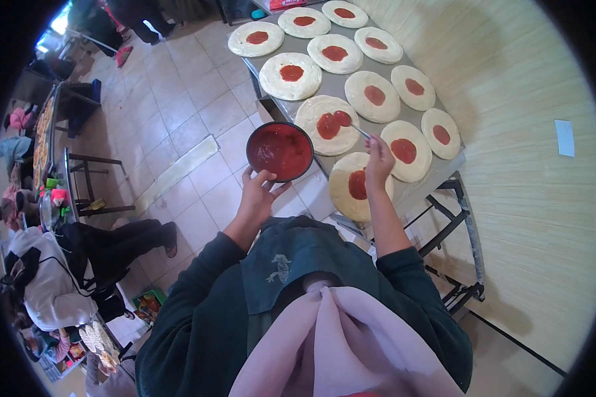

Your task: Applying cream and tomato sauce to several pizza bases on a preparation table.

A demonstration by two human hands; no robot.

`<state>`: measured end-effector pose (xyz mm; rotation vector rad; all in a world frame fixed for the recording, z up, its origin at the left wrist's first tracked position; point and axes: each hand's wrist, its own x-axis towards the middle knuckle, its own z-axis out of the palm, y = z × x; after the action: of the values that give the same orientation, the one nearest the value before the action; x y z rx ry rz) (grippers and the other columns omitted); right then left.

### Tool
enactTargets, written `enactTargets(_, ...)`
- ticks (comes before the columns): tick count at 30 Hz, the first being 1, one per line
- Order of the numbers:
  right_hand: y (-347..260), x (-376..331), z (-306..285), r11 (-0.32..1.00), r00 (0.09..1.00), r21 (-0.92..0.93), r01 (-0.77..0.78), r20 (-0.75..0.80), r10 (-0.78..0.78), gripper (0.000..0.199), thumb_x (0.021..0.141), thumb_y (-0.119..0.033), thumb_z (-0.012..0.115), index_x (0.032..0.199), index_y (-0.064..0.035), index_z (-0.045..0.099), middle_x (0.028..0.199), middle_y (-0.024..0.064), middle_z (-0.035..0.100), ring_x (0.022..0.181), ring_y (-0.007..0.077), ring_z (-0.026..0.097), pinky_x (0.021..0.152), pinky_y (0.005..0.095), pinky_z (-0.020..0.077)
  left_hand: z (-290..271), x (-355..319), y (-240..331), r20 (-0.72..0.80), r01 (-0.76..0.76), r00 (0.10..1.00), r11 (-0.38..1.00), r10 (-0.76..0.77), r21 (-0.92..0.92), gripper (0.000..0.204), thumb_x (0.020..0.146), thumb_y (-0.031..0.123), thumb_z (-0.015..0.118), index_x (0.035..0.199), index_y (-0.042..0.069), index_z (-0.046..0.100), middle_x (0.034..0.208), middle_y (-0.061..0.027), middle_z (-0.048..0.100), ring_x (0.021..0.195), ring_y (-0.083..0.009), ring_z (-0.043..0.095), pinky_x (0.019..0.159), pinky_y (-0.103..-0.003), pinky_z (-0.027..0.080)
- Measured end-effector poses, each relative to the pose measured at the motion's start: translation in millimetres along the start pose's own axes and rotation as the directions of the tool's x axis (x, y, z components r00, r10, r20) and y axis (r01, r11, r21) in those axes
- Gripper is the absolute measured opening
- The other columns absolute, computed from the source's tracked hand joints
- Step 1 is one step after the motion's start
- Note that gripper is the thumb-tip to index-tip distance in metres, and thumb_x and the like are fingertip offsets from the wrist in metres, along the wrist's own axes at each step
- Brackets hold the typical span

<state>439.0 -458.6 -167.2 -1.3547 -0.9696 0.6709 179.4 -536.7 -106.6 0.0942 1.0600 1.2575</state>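
My left hand (263,190) grips the near rim of a dark round bowl (251,167) of red sauce (281,149), held beside the table's left edge. Closed round the thin handle of a spoon (359,130), my right hand (379,161) reaches over the table. The spoon's bowl, coated in sauce, rests on or just above a round of dough (318,106), by the red patch at its middle. Nearest to me, another dough round (341,192) lies partly behind my right forearm, with sauce at its centre. Several more dough rounds with red centres cover the tabletop.
The table (443,165) stands on a dark metal frame (467,218) along a pale wall (529,132) at the right. Tiled floor (192,92) stretches to the left. Over there, a person in a white top (53,284) is beside a long table with trays of topped food (44,135).
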Motion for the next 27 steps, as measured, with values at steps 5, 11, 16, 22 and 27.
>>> enactTargets(5, 3.1, 0.5, 5.6, 0.792, 0.898, -0.435, 0.429, 0.297, -0.323, 0.018, 0.089, -0.010, 0.054, 0.101, -0.0055, 0.067, 0.089, 0.0131, 0.064, 0.084, 0.0251, 0.060, 0.076, 0.0307, 0.0466, 0.0, 1.1, 0.5, 0.019, 0.012, 1.000, 1.000, -0.012, 0.001, 0.078, 0.071, -0.003, 0.054, 0.135, 0.009, 0.010, 0.126, -0.0165, 0.033, 0.112, -0.0294, 0.045, 0.091, -0.054, 0.048)
enactTargets(11, -23.5, -2.4, 6.5, 0.998, 0.999, -0.060, 0.023, -0.045, -0.026, 0.017, 0.092, -0.008, 0.052, 0.100, 0.0005, 0.064, 0.087, 0.0092, 0.064, 0.076, 0.0144, 0.061, 0.072, 0.0264, 0.0482, 12.0, 0.1, 0.5, -0.014, -0.004, 1.000, 1.000, 0.005, 0.019, 0.070, 0.074, -0.003, 0.053, 0.131, 0.008, 0.016, 0.122, -0.0157, 0.036, 0.109, -0.0282, 0.047, 0.093, -0.057, 0.046)
enactTargets(16, -76.9, -8.2, 5.4, 0.987, 1.000, 0.162, 0.005, -0.013, -0.003, 0.015, 0.092, -0.008, 0.052, 0.096, 0.0026, 0.062, 0.085, 0.0068, 0.063, 0.074, 0.0106, 0.059, 0.071, 0.0250, 0.0485, 24.2, 10.2, -6.2, 0.054, 0.005, 0.999, 0.998, -0.008, 0.060, 0.078, 0.073, -0.004, 0.054, 0.135, 0.010, 0.007, 0.117, -0.0148, 0.039, 0.106, -0.0251, 0.050, 0.092, -0.056, 0.047)
enactTargets(22, -110.8, -30.0, 6.5, 0.873, 0.895, -0.229, 0.430, 0.233, -0.380, 0.010, 0.088, -0.006, 0.054, 0.090, -0.0006, 0.062, 0.080, 0.0098, 0.061, 0.073, 0.0207, 0.059, 0.068, 0.0313, 0.0458, 48.4, 11.9, -17.2, 0.105, -0.050, 0.994, 0.992, 0.038, 0.115, 0.074, 0.075, -0.005, 0.053, 0.134, 0.010, 0.009, 0.116, -0.0130, 0.040, 0.102, -0.0218, 0.052, 0.089, -0.052, 0.050)
enactTargets(27, -84.1, -45.6, -0.9, 0.779, 0.887, -0.425, 0.461, 0.240, -0.394, 0.011, 0.086, -0.007, 0.055, 0.089, -0.0018, 0.064, 0.083, 0.0101, 0.063, 0.074, 0.0224, 0.059, 0.069, 0.0332, 0.0448, 63.5, 1.1, -22.8, 0.154, -0.134, 0.982, 0.973, 0.106, 0.187, 0.074, 0.076, -0.004, 0.054, 0.134, 0.010, 0.010, 0.118, -0.0140, 0.040, 0.101, -0.0216, 0.054, 0.088, -0.050, 0.051)
